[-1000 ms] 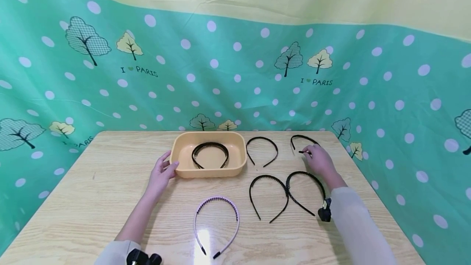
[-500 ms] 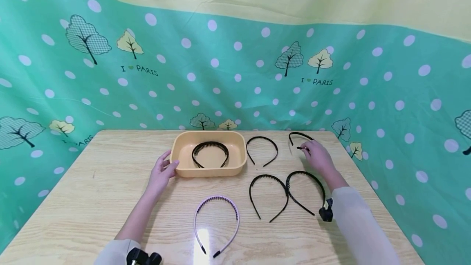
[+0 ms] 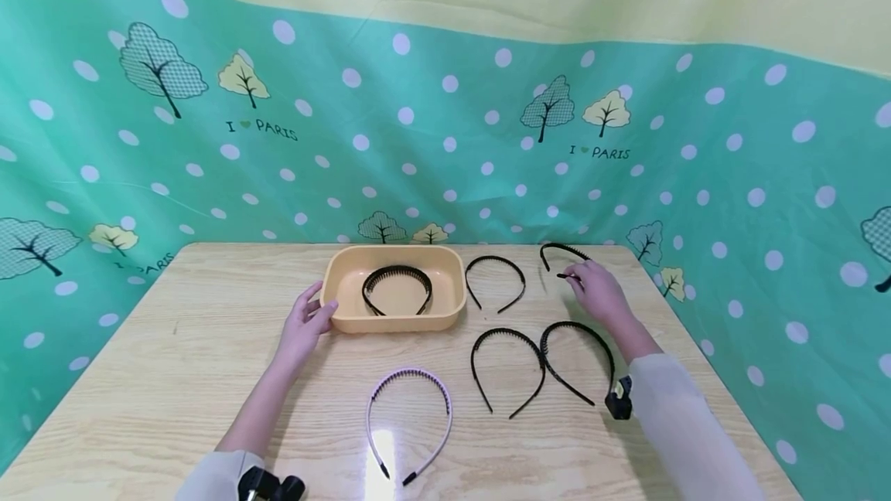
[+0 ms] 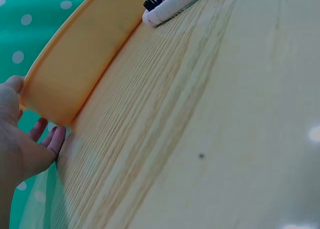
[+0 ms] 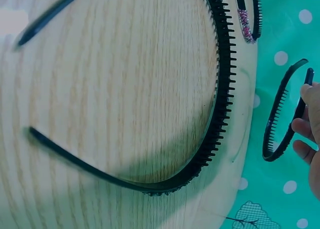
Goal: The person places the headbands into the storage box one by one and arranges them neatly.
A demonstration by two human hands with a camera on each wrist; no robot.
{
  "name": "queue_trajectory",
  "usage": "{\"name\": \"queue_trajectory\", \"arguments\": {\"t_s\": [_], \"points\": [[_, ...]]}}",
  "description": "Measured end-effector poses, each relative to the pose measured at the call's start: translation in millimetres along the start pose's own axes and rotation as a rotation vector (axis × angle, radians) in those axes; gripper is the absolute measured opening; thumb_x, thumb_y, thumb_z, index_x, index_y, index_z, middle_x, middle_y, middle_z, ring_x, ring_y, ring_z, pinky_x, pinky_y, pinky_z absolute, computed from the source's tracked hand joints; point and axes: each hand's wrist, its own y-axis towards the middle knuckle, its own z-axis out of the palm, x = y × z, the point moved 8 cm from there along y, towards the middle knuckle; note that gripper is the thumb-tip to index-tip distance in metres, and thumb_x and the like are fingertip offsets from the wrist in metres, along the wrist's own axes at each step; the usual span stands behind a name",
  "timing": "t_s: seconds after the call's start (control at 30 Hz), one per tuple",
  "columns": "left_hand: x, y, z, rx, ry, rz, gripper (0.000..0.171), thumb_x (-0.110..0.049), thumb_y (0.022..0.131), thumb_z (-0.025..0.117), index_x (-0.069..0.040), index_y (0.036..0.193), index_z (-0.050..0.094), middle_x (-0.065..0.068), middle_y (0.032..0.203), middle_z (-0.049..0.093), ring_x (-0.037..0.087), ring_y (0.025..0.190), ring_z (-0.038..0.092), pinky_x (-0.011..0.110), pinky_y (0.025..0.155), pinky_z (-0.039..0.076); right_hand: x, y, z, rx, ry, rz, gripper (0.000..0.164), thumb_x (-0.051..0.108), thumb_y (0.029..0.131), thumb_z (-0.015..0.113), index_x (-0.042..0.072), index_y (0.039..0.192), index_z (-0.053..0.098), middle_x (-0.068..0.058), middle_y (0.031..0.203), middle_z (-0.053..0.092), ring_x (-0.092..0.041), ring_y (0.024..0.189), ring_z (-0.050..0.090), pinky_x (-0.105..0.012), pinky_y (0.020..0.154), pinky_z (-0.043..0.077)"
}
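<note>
My left hand (image 3: 302, 323) holds the left end of a pale orange plastic tray (image 3: 393, 325), thumb at the rim and fingers along the outer wall. At the far right, my right hand (image 3: 604, 296) pinches one arm of a black toothed headband (image 3: 553, 247), which looks raised off the table. The right wrist view shows that headband (image 5: 272, 114) between thumb and fingers, its teeth facing inward. Black headband (image 3: 397, 270) hoops, seemingly more than one together, lie inside the tray. Just right of the tray lies another black headband (image 3: 496, 258).
Two black headbands touch each other below my right hand, a left one (image 3: 506, 331) and a right one (image 3: 576, 325). A lilac headband (image 3: 411, 372) lies near the front. Pink stones decorate one headband (image 5: 244, 26). A green dotted cloth (image 3: 445, 138) hangs behind the wooden table (image 3: 209, 331).
The right hand has drawn the black headband slightly left and up, away from where it lay. The left hand and the tray have stayed put.
</note>
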Motion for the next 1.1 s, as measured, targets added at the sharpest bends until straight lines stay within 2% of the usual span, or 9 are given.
{"name": "queue_trajectory", "arguments": {"t_s": [0.1, 0.33, 0.57, 1.1], "points": [[-0.1, -0.3, 0.0, 0.001, 0.001, 0.000, 0.067, -0.040, 0.093, 0.054, -0.021, 0.149, 0.022, 0.019, 0.141, 0.038, 0.015, 0.112, 0.047, 0.015, 0.081, 0.051, 3, -1, 0, -0.011, -0.010, -0.030, 0.016, 0.012, 0.093, 0.055, 0.002, 0.103, 0.064, -0.017, 0.100, 0.061, -0.032, 0.089, 0.057, -0.047, 0.077, 0.049], [0.2, -0.8, -0.4, 0.003, 0.007, 0.004, 0.068, -0.041, 0.094, 0.053, -0.020, 0.150, 0.020, 0.020, 0.141, 0.037, 0.022, 0.117, 0.046, 0.015, 0.081, 0.050, 10, -2, 3, -0.025, -0.019, -0.071, 0.016, 0.012, 0.093, 0.057, 0.003, 0.103, 0.064, -0.016, 0.101, 0.062, -0.032, 0.092, 0.058, -0.047, 0.080, 0.050], [0.4, -1.9, -0.8, -0.003, 0.001, -0.009, 0.067, -0.040, 0.093, 0.054, -0.022, 0.149, 0.022, 0.018, 0.140, 0.039, 0.009, 0.107, 0.049, 0.016, 0.083, 0.050, 12, -2, 3, -0.028, -0.019, -0.079, 0.016, 0.013, 0.093, 0.056, 0.004, 0.104, 0.064, -0.014, 0.100, 0.062, -0.030, 0.090, 0.058, -0.046, 0.078, 0.049], [-1.0, -2.4, 0.3, 0.003, 0.007, -0.006, 0.065, -0.038, 0.095, 0.051, -0.022, 0.150, 0.019, 0.019, 0.142, 0.037, 0.024, 0.119, 0.045, 0.016, 0.083, 0.049, 23, -2, -4, -0.083, -0.038, -0.145, 0.012, 0.012, 0.092, 0.058, 0.005, 0.100, 0.065, -0.011, 0.094, 0.062, -0.028, 0.085, 0.058, -0.044, 0.076, 0.050]]}}
